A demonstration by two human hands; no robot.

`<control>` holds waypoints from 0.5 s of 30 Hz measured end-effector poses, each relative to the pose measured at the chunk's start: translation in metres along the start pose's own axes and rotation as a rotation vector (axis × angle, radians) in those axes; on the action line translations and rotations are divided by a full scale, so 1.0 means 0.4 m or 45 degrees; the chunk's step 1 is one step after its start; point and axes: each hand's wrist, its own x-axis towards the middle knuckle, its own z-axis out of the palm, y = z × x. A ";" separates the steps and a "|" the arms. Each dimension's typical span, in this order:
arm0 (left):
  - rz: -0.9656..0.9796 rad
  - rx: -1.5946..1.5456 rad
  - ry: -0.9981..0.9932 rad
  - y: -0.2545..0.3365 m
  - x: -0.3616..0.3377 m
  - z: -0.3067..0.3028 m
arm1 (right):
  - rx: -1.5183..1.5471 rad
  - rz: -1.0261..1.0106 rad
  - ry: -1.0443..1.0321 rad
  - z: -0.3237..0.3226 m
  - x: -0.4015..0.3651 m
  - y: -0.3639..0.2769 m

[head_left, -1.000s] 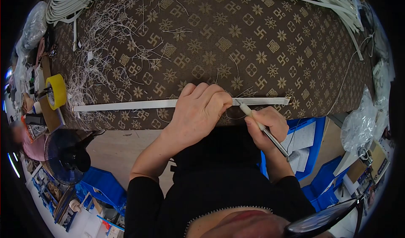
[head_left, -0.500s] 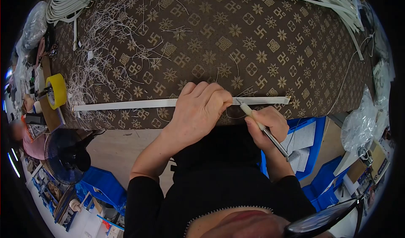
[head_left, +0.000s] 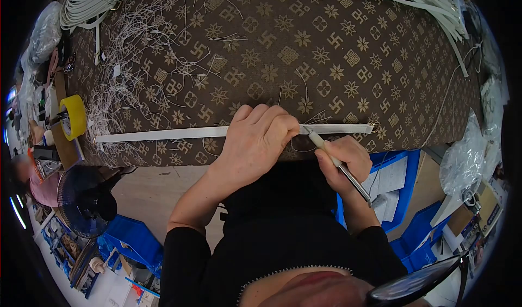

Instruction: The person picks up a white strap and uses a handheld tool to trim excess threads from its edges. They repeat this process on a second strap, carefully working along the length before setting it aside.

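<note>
A narrow white strap (head_left: 163, 135) lies lengthwise along the near edge of the patterned brown cloth, with small metal fittings at its ends. My left hand (head_left: 254, 141) is closed on the strap near its middle, thumb and forefinger pinched together; its palm hides part of the strap. In my right hand (head_left: 348, 163) is a slim pen-like tool (head_left: 338, 162) with a pale front and a shiny metal rear, held slanting. Its tip meets the strap just right of my left fingertips, as far as I can see. Loose thread ends stick out around that spot.
Tangled white threads (head_left: 122, 84) cover the cloth's left side. Bundles of white straps (head_left: 100, 2) lie at the far corners. A yellow tape roll (head_left: 76, 118) and a black fan (head_left: 84, 202) are on the left. Blue bins (head_left: 408, 184) stand below the table edge.
</note>
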 end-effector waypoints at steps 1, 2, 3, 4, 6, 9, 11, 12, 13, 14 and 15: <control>-0.004 0.002 -0.002 0.000 0.000 0.000 | 0.001 -0.005 0.003 0.000 0.001 0.000; -0.004 0.002 -0.002 0.000 0.000 0.000 | 0.002 -0.005 0.003 0.001 0.001 -0.001; 0.004 0.005 0.002 0.000 0.000 0.000 | 0.003 -0.006 0.007 0.001 0.001 -0.001; 0.011 0.007 0.006 -0.001 0.001 0.000 | 0.004 -0.006 0.010 0.001 0.001 -0.001; 0.014 0.007 0.007 -0.001 0.001 -0.001 | 0.003 -0.010 0.007 0.001 0.001 0.000; 0.009 0.000 0.011 -0.001 0.001 0.000 | 0.002 -0.015 0.003 0.000 0.001 0.000; 0.002 -0.007 0.013 0.000 0.001 -0.002 | 0.001 -0.015 0.003 0.000 0.001 0.000; -0.011 -0.029 -0.011 0.002 0.002 -0.005 | 0.004 -0.014 0.008 0.000 0.000 0.000; -0.024 -0.050 -0.034 0.001 0.001 -0.008 | 0.007 -0.014 0.014 -0.001 0.000 0.000; -0.024 -0.049 -0.035 -0.003 -0.003 -0.010 | 0.009 -0.014 0.015 -0.001 -0.002 -0.001; -0.129 -0.345 0.082 -0.009 -0.012 -0.011 | 0.059 0.031 0.050 -0.001 -0.005 -0.002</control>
